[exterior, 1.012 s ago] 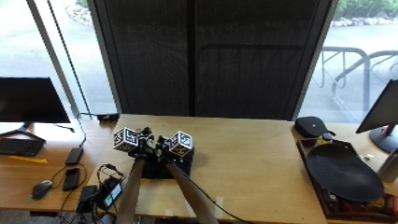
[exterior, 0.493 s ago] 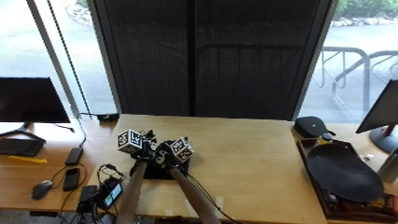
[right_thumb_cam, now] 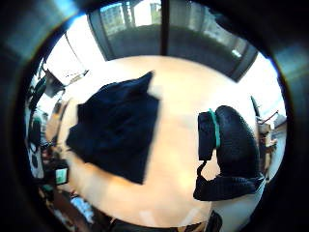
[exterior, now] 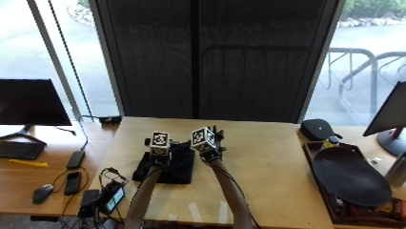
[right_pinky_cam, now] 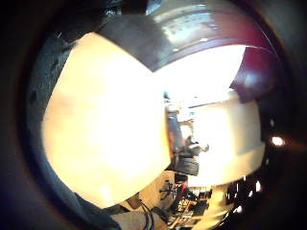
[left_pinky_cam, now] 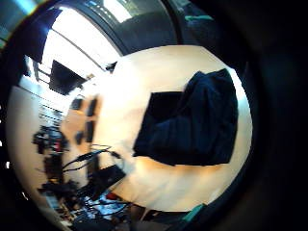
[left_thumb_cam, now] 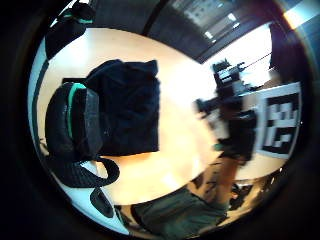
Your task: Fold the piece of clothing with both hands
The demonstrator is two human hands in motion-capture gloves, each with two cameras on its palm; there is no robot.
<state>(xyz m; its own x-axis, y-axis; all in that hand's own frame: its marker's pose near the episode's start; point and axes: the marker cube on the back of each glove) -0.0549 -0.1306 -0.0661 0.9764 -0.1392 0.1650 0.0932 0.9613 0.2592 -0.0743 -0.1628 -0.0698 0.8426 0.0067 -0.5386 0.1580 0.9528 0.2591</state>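
Observation:
A dark, folded garment (exterior: 168,169) lies flat on the light wooden table (exterior: 273,157), left of its middle. My left hand (exterior: 158,155) hovers over the garment's far part, and my right hand (exterior: 212,151) is just past its right edge, over bare wood. Neither hand holds cloth. The palm views show the garment (left_pinky_cam: 192,120) (left_thumb_cam: 130,110) (right_thumb_cam: 116,125) lying flat below, away from the palms. A relaxed gloved thumb of my left hand (left_thumb_cam: 75,130) and one of my right hand (right_thumb_cam: 231,145) show, both touching nothing.
A black oval dish (exterior: 349,176) and a small black case (exterior: 319,129) sit at the table's right end. A side desk on the left has a monitor (exterior: 32,102), phones (exterior: 73,181) and a cabled device (exterior: 111,195). Bare wood lies right of the garment.
Both hands have shifted to the right above the garment, the right one moving off its edge and farther from me. The garment lies as before.

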